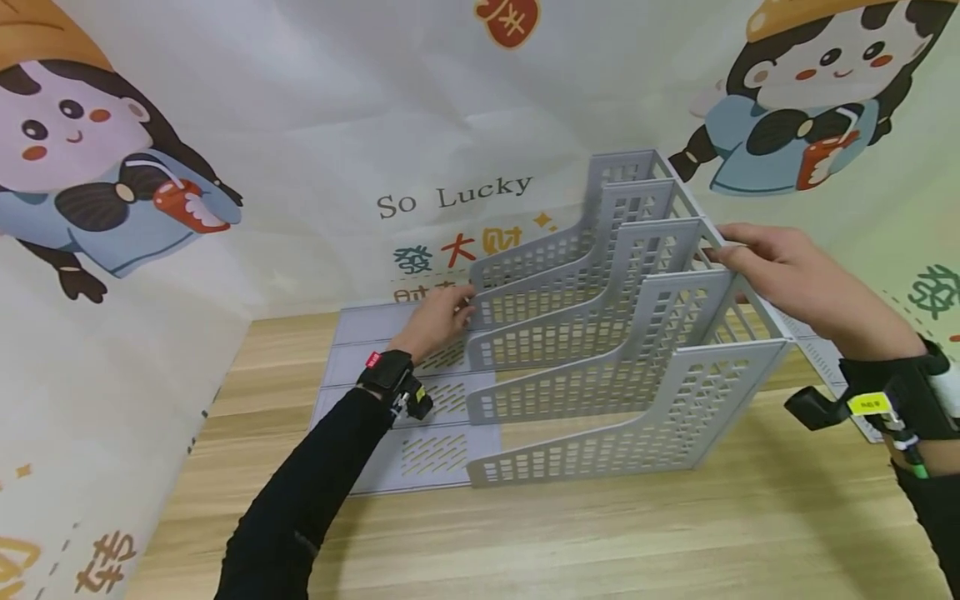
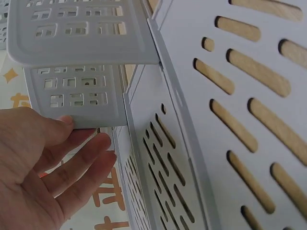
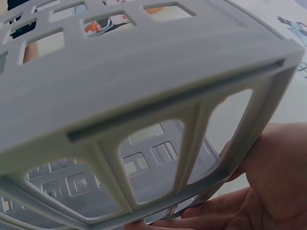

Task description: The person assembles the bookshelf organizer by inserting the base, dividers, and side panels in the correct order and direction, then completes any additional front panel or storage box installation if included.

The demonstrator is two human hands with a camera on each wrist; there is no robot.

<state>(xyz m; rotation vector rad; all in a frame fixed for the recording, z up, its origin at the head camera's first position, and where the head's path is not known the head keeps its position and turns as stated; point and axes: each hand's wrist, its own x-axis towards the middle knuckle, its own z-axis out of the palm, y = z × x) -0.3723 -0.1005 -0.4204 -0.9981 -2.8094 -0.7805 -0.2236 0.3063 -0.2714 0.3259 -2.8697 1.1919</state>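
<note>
A grey file rack (image 1: 660, 425) with several perforated, curved dividers stands upright, its tall end at the right. My left hand (image 1: 435, 321) is at the low left end of one of the rear dividers. In the left wrist view, the thumb of that hand (image 2: 57, 163) overlaps the divider's corner (image 2: 91, 112) with the fingers curled behind it. My right hand (image 1: 795, 275) grips the open frame at the tall end. In the right wrist view, fingers of the right hand (image 3: 273, 187) reach behind a frame bar (image 3: 230, 165), partly hidden. Flat slotted grey panels (image 1: 375, 450) extend left from beneath the rack.
Another flat grey perforated piece (image 1: 821, 362) lies on the wooden table (image 1: 570, 542) at the right, partly hidden by the right arm. A printed cloth (image 1: 337, 142) with cartoon figures rises behind the table and along its left side.
</note>
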